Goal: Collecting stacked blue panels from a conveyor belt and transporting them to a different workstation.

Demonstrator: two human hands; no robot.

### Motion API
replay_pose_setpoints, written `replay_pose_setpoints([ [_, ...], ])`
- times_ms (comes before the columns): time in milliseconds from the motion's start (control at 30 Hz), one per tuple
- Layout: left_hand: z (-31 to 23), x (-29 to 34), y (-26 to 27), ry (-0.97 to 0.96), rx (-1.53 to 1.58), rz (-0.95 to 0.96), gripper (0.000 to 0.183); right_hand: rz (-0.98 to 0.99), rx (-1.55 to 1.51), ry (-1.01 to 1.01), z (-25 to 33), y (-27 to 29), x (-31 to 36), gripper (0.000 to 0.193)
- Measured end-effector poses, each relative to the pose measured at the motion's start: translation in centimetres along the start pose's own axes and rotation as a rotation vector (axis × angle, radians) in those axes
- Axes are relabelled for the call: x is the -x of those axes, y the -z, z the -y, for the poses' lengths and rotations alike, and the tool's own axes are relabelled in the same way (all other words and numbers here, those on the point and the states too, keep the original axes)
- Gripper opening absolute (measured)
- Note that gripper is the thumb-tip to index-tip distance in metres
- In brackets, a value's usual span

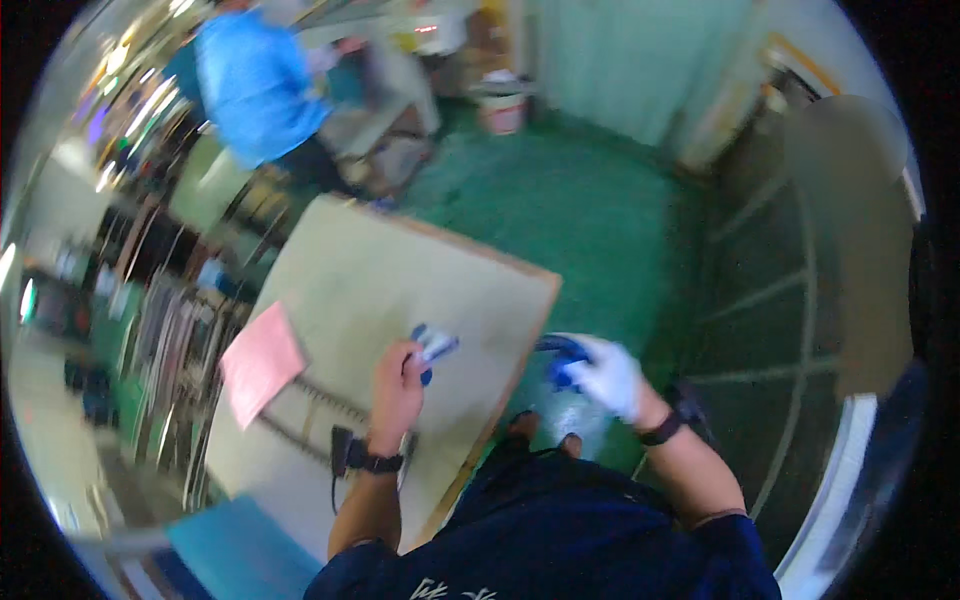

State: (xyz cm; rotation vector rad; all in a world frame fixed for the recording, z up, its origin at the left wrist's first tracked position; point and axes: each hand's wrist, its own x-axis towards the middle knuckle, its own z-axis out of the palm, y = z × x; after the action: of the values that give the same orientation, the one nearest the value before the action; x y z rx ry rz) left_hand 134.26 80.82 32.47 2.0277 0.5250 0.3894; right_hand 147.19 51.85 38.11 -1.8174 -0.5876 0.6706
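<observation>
My left hand is bare and closed on a small blue-and-white glove, held over the pale table. Blur hides the glove's finer shape. A white glove with blue fingers covers my right hand, which is off the table's right edge, above the floor. Its fingers look loosely spread, with nothing visible in them. On the table's left side lies a pink sheet, partly over a dark, narrow metal frame. Dark bands circle both my wrists.
A person in a blue top stands beyond the table at the far left. Metal racks line the left side. A bucket is on the green floor ahead. Dark panels rise at the right; a blue sheet is near left.
</observation>
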Motion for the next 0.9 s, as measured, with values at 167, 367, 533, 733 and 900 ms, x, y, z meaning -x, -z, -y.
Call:
replay_pose_setpoints([
  [167,-7.6,-3.3,-6.1,-0.437,-0.203,0.611,0.017,0.038,0.609,-0.079,5.2,1.2,0.3,0.055],
  [367,-14.2,-3.2,-15.5,-0.455,-0.016,1.091,0.015,-0.175,0.599,-0.094,-1.8,2.6,7.1,0.027],
  [533,-19.9,1.8,-21.5,-0.619,0.002,1.26,0.016,-0.467,0.296,-0.367,-2.3,4.9,16.0,0.033],
  [733,-22.5,8.0,-27.5,-0.858,0.019,1.411,0.013,-0.549,0.282,-0.374,-7.0,5.5,23.5,0.034],
  [900,-24.6,13.3,-31.8,-1.409,-0.238,1.409,0.007,-0.635,0.291,-0.514,-8.2,5.4,31.4,0.037],
])
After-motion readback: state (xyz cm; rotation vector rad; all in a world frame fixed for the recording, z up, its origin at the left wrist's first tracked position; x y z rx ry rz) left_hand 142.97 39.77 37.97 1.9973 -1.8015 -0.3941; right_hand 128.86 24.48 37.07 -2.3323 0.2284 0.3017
